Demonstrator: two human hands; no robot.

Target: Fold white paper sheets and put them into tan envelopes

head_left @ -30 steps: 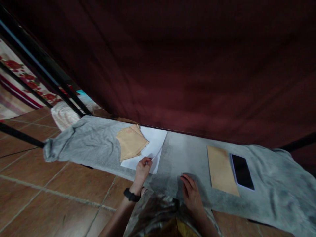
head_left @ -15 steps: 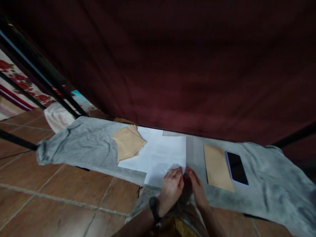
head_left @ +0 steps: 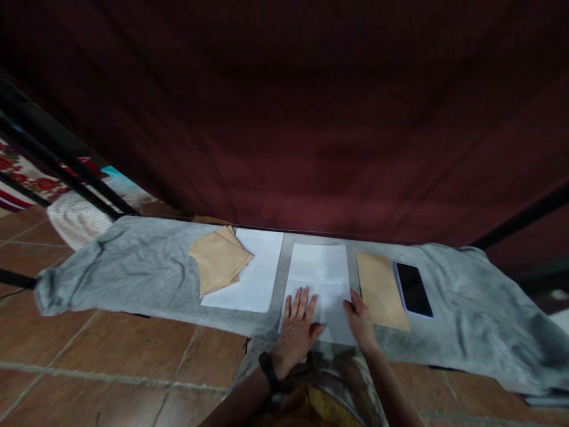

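Observation:
A white sheet of paper (head_left: 317, 267) with a faint crease across it lies flat on the grey cloth (head_left: 164, 255). My left hand (head_left: 299, 325) rests palm down on its lower left part, fingers spread. At the sheet's right edge is my right hand (head_left: 360, 320), its fingers curled together around that edge. Left of the sheet, more white paper (head_left: 262, 255) sits partly beneath a fanned pile of brown envelopes (head_left: 220, 260). A single brown envelope (head_left: 382, 290) lies just right of my right hand.
Beside the single envelope is a phone (head_left: 414, 289) with a dark screen. A dark red curtain (head_left: 311, 136) hangs along the far edge of the cloth-covered surface. Black metal bars (head_left: 57, 148) stand at the left, and tiled floor (head_left: 111, 350) shows in front.
The sheet has shifted right, off the other white paper, onto the grey cloth. My hands, close together before, are now apart, the left laid flat and the right at the sheet's edge.

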